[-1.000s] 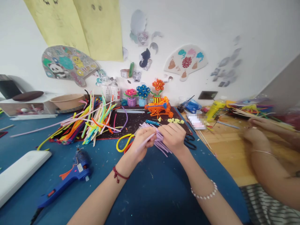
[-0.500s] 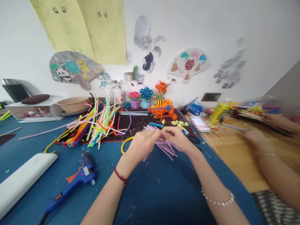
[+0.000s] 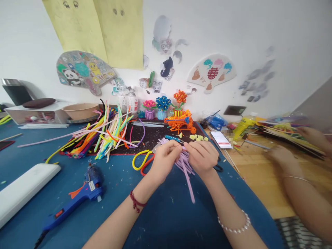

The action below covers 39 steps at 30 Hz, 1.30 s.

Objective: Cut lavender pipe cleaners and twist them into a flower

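My left hand and my right hand meet over the blue table, fingertips pinched together on a light purple pipe cleaner. One end of it hangs down below my fingers. Behind and under both hands lies a pile of short purple pipe cleaners, partly covered by them. Scissors with a yellow and a red handle rest beside my left hand, their blades mostly hidden. Small pale yellow pieces lie beyond my right hand.
A blue glue gun and a white power strip lie at left. Colourful pipe cleaners are heaped behind. Flower pots stand by the wall. At right are a phone, a yellow bottle and another person's hands.
My hands have turned, and a purple pipe cleaner now hangs from my fingers. The red scissor handle has come into sight. The other person's hands moved slightly, and the view shifted a little.
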{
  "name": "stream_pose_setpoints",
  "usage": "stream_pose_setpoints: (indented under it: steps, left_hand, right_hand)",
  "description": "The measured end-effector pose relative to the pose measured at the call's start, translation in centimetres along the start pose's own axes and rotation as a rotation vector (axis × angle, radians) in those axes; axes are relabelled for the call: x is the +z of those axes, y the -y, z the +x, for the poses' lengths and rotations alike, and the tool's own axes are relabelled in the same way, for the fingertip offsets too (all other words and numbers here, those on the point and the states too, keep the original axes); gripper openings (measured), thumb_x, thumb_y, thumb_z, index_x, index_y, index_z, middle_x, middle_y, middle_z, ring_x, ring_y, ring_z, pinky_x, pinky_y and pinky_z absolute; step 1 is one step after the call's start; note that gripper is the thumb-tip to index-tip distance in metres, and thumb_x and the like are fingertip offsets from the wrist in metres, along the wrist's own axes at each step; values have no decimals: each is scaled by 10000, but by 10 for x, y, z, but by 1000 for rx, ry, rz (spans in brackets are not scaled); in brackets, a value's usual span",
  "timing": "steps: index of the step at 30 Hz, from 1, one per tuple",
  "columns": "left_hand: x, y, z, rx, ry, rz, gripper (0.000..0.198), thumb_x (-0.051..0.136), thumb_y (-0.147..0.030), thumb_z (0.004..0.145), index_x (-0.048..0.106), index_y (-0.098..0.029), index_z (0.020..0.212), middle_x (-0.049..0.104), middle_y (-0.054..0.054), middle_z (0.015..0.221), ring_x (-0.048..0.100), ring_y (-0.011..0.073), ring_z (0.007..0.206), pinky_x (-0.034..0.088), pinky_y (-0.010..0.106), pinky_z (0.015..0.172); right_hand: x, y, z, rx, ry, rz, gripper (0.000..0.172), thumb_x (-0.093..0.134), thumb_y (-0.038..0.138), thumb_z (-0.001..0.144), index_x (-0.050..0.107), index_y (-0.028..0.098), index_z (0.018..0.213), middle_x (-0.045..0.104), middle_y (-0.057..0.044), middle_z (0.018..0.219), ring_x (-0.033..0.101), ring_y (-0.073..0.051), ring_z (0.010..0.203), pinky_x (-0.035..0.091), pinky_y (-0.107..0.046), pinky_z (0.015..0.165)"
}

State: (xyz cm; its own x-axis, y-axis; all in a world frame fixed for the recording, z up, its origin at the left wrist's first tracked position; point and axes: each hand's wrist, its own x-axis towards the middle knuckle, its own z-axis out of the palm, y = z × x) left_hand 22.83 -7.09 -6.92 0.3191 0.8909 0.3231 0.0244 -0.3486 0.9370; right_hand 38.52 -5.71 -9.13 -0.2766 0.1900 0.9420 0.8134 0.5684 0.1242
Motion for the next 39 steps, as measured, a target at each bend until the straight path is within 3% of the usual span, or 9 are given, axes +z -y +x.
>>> stream_pose_setpoints:
  steps: [2,4,10,15,18,22,31,34,39]
  left_hand:
    - [2,1,2,-172,27,-283,243,486,-361,859,432,-190,696,313,-78,532,248,71,442,220,204,436]
    - [-4,3,4,-167,26,-266,237,499,-361,853,437,-189,701,325,-78,534,259,71,445,217,204,439]
    - [-28,8,6,300,0,755,177,393,-231,932,532,-184,833,548,-7,703,498,126,651,335,235,592]
    - [-26,5,2,567,116,1202,135,414,-141,911,538,-180,875,592,31,794,531,177,773,349,269,588]
    - [-23,5,1,602,116,1268,120,427,-136,901,531,-180,861,586,32,781,518,185,761,346,284,579]
    - [-18,6,0,518,95,1164,174,366,-168,931,519,-179,850,581,30,792,506,173,730,332,283,577]
    - [-4,1,-1,173,2,436,225,379,-265,951,490,-177,776,405,-54,601,366,92,552,290,217,535]
    - [-8,1,2,177,5,425,226,395,-296,950,524,-177,807,433,-53,611,365,89,549,285,214,531]
    - [-19,6,4,298,3,695,179,436,-291,940,587,-207,893,631,-8,821,541,113,717,341,226,644]
  right_hand:
    - [1,-2,1,-16,0,12,201,550,126,878,710,241,842,719,-44,754,619,-182,715,412,-341,694]
    - [3,-5,3,36,82,106,203,541,137,890,713,236,849,720,-34,771,625,-179,739,405,-356,747]
    - [8,-9,10,388,469,543,205,591,360,878,718,218,955,736,-54,899,648,-215,807,448,-357,760]
    - [2,-12,15,616,676,934,298,554,418,882,694,168,801,684,-31,689,622,-187,652,460,-287,595]
    - [3,-14,13,628,655,924,228,639,357,825,637,173,690,649,-12,638,599,-172,621,455,-280,593]
    - [6,-13,9,513,476,676,151,644,177,777,584,193,639,630,3,639,576,-174,650,429,-287,620]
    - [6,-5,10,117,134,363,280,448,62,867,567,213,664,640,-12,652,570,-168,663,403,-340,720]
    - [5,-7,10,227,159,439,210,528,119,864,593,213,688,655,-10,666,588,-169,653,420,-321,674]
    - [3,-10,10,350,313,528,140,588,166,835,642,208,712,668,-15,679,602,-179,654,436,-305,630]
